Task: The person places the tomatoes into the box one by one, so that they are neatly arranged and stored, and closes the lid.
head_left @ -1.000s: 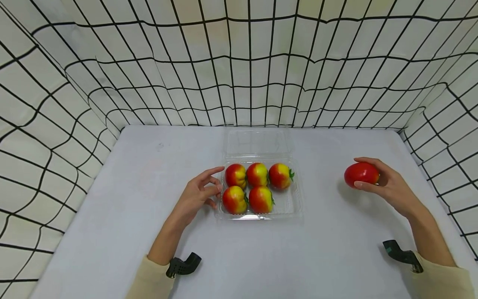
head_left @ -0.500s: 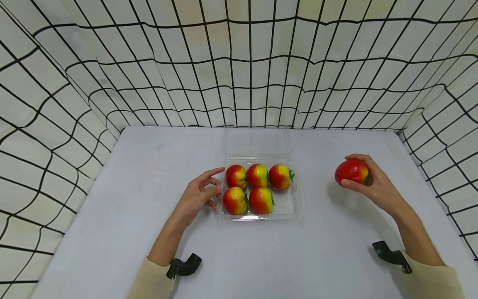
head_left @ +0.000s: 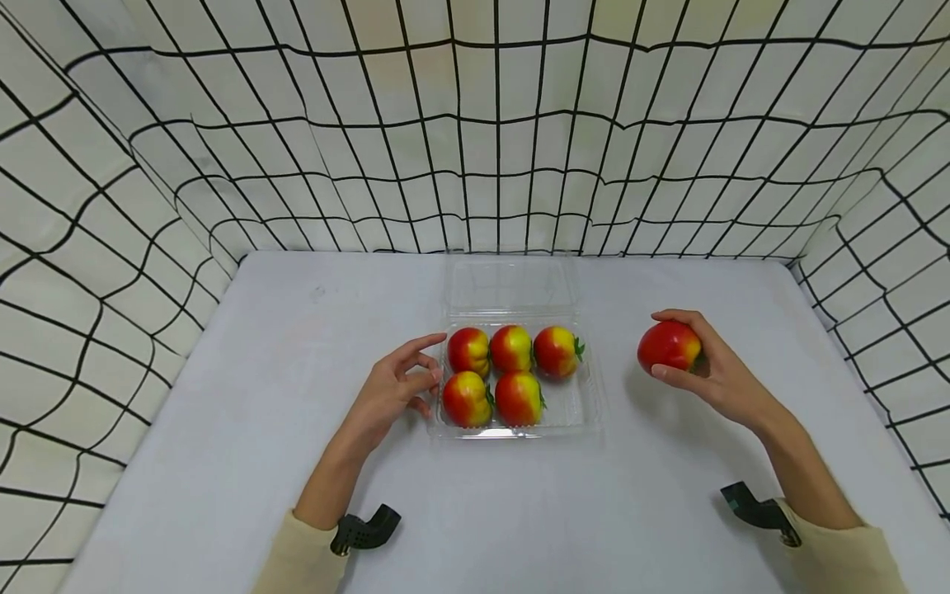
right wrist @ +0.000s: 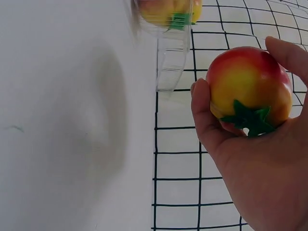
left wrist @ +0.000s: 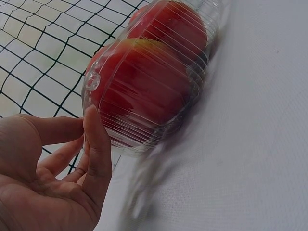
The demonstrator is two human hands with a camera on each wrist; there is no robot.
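My right hand (head_left: 731, 384) holds a glossy red-and-yellow fruit (head_left: 668, 346) above the table, right of a clear plastic clamshell box (head_left: 571, 408). In the right wrist view the held fruit (right wrist: 250, 84) has a green star-shaped calyx, with fingers and thumb curled round its sides. Several similar fruits (head_left: 512, 347) sit in the box in two rows: three at the back, two in front, with a gap at the front right. My left hand (head_left: 386, 392) is at the box's left side; in the left wrist view, its thumb and a finger pinch the rim of the box (left wrist: 139, 91).
The box's clear lid (head_left: 512, 285) lies folded open toward the back. A white table (head_left: 297, 371) lies beneath everything, enclosed at the back and sides by black netting (head_left: 497, 124) before pale walls. Dark camera mounts (head_left: 367, 528) stick out from both wrists.
My right hand has carried the held fruit leftward, closer to the box, turning it slightly. The left hand and the fruits in the box have stayed in place.
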